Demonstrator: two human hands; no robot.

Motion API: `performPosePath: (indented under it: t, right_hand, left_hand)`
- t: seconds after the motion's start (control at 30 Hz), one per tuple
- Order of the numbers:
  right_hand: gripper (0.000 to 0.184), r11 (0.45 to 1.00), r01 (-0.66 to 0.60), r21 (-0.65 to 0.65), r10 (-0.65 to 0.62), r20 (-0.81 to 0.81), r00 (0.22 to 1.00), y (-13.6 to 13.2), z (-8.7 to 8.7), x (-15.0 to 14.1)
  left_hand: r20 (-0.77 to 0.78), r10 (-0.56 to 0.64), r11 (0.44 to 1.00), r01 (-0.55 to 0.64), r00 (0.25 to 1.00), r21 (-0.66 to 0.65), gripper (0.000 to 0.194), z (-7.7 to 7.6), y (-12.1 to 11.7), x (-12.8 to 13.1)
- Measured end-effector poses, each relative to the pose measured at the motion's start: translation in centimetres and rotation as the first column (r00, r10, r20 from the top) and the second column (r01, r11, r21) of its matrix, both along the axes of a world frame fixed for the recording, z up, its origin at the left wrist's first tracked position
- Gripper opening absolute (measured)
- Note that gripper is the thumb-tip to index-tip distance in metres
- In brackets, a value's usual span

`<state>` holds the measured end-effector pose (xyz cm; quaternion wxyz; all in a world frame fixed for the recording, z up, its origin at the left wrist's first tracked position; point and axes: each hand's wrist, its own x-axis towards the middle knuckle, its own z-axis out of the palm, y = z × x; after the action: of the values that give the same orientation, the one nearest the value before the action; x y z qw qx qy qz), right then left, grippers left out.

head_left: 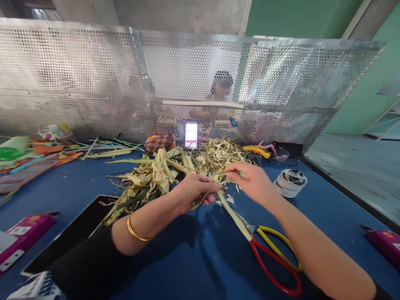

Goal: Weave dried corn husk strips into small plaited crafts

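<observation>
Nearest: scissors (250, 228) are lying on the table (187, 258), below the hands. Left hand (196, 189) is pinching a pale strip (233, 213); right hand (250, 179), fingertips together, is hovering just beside it. Beyond, dried husks (159, 171) are heaping.

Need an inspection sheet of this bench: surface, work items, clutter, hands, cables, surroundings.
Surface: blue tabletop, dried plant scraps scattered on it.
Job's things: dried husk pile; pale plant strip reaching the scissors, red and yellow handles; white twine roll.
Clutter: checkered pouch, lit screen, black tray, coloured strips.
Hands: left hand fingers closed on the pale plant strip; right hand fingers pinched beside it, hold unclear.
Cables: nothing seen for certain; magenta cases at both sides, possibly power strips.
Surroundings: perforated metal screen, people behind it.
</observation>
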<state>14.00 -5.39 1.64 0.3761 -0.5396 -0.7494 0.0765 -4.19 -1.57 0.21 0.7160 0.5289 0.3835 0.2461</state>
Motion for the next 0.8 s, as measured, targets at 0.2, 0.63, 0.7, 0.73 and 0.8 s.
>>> performPosePath:
  t: [0.2,0.63,0.7,0.73,0.8]
  right_hand:
    - [0.013,0.865,-0.378,0.33,0.158,0.536,0.829,-2.5,0.3,-3.6]
    - [0.024,0.739,-0.348,0.576,-0.188,0.673,0.715,-1.9,-2.5,-4.8]
    - [0.024,0.724,-0.345,0.597,-0.176,0.644,0.744,-1.9,-2.4,-4.6]
    - [0.023,0.715,-0.355,0.602,-0.171,0.644,0.746,-1.9,-2.4,-4.6]
    - [0.022,0.7,-0.388,0.599,-0.16,0.662,0.732,-2.0,-2.3,-4.5]
  left_hand:
    - [0.108,0.19,0.981,-0.185,0.976,-0.058,0.016,-0.4,-0.4,0.5]
    - [0.249,0.155,0.985,-0.132,0.956,-0.108,0.016,0.1,-0.2,0.0]
    - [0.249,0.178,0.983,-0.158,0.952,-0.098,0.013,0.3,-0.2,0.0]
    - [0.243,0.191,0.98,-0.172,0.951,-0.098,0.011,0.4,-0.2,0.0]
    - [0.232,0.221,0.974,-0.202,0.947,-0.103,0.009,0.5,-0.4,0.0]
